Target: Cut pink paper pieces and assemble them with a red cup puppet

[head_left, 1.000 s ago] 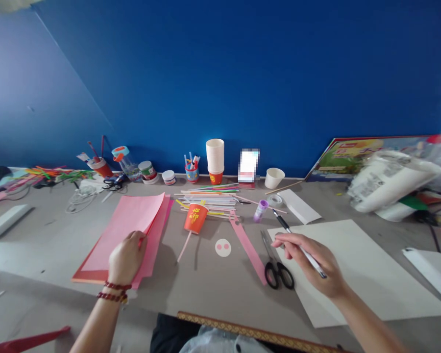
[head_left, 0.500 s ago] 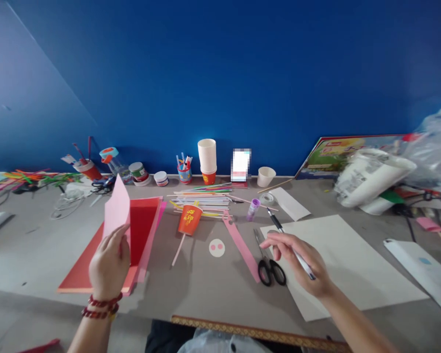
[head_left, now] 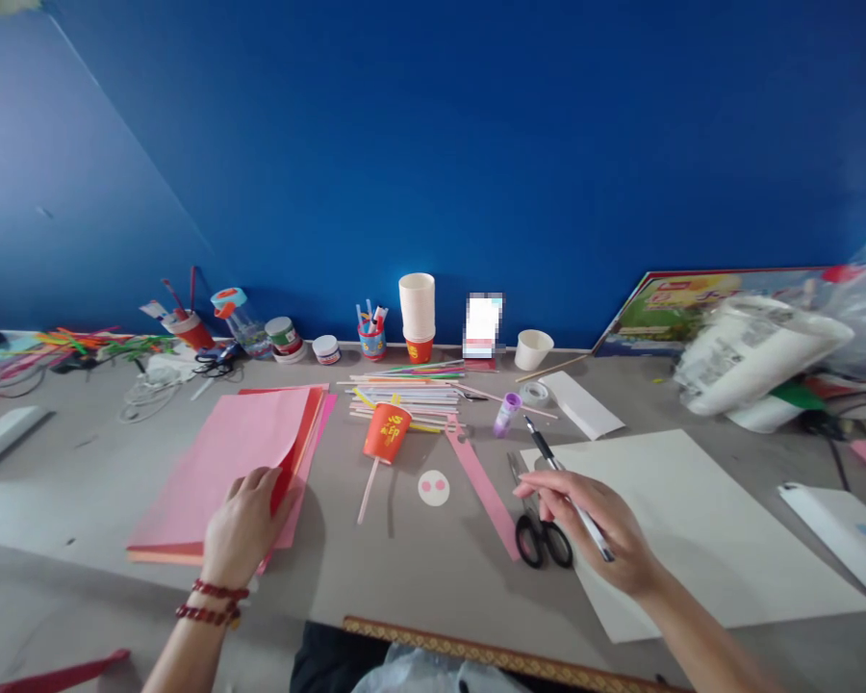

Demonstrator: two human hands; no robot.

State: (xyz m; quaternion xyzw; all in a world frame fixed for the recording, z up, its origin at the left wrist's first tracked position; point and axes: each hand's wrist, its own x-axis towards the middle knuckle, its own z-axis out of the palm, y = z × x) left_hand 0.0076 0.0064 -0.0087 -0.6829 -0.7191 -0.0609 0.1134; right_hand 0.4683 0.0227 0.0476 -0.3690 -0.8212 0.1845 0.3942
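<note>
The pen (head_left: 542, 445) is held in the fingers of the right hand (head_left: 598, 531), near the scissors (head_left: 529, 545) and white sheet (head_left: 700, 529). The pink sheet (head_left: 223, 448), laid on red paper (head_left: 308, 426) left of the cup (head_left: 387, 432), is touched at its right edge by the left hand (head_left: 240, 525); whether it is pinched cannot be told.
</note>
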